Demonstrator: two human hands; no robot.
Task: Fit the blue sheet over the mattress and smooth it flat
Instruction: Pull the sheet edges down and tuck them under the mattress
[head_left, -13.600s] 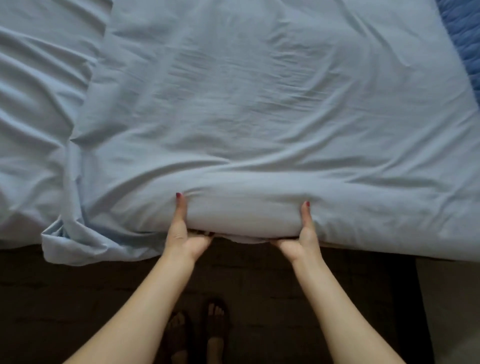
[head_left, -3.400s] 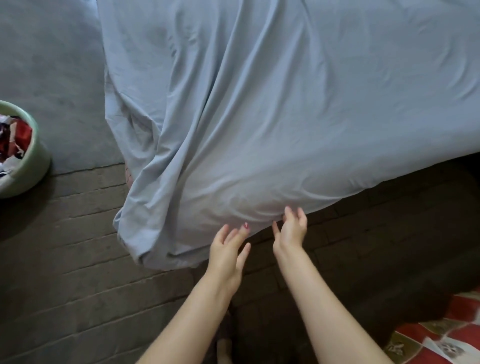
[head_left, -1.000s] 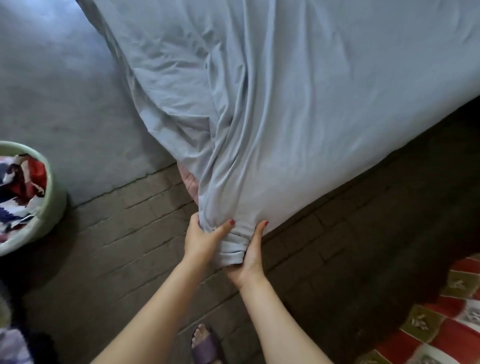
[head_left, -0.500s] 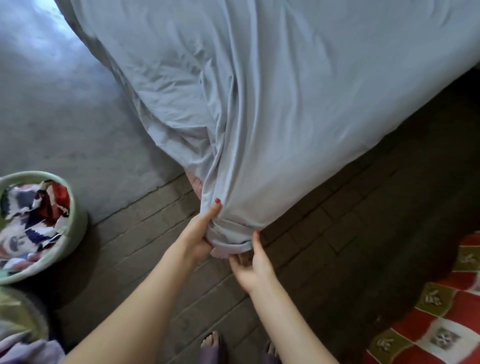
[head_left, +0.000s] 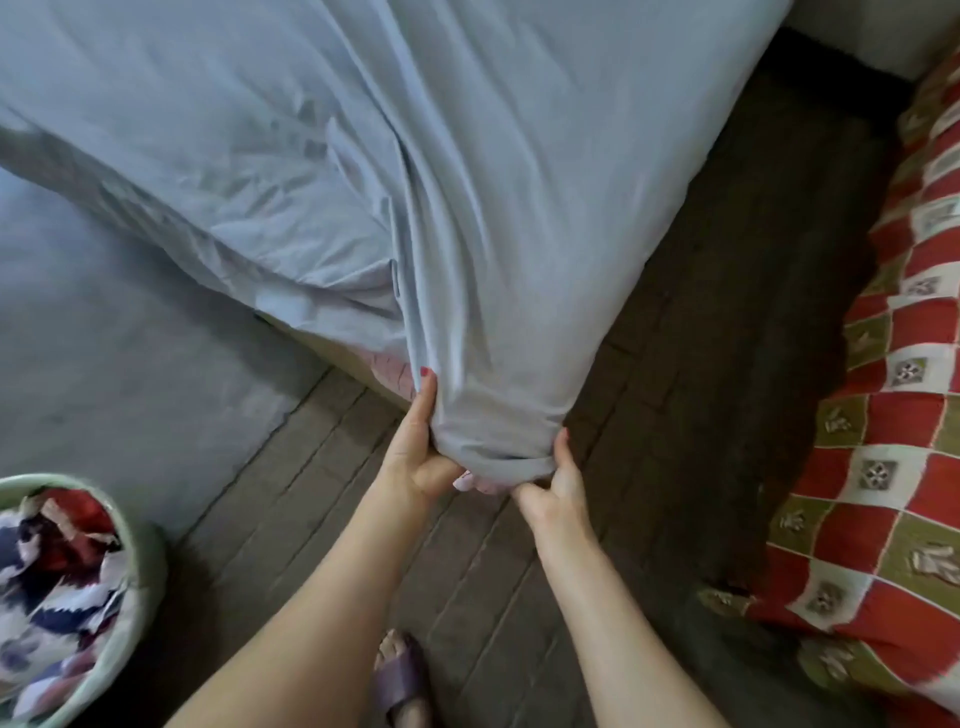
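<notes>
Down at the near corner of the mattress (head_left: 387, 370), both hands gripped the blue sheet (head_left: 467, 208). The left hand (head_left: 415, 457) was closed on the bunched corner from the left, thumb up along the fold; the right hand (head_left: 556, 483) pinched it from the right. Wrinkles fanned up from the corner. A green basket (head_left: 130, 587) of clothes sat near left, a checked cloth (head_left: 883, 467) at right.

Pale blue sheet (head_left: 467, 182); red, olive and white checked blanket (head_left: 893, 415); pale green basket (head_left: 136, 587); purple slipper (head_left: 402, 680); red-painted nails.
</notes>
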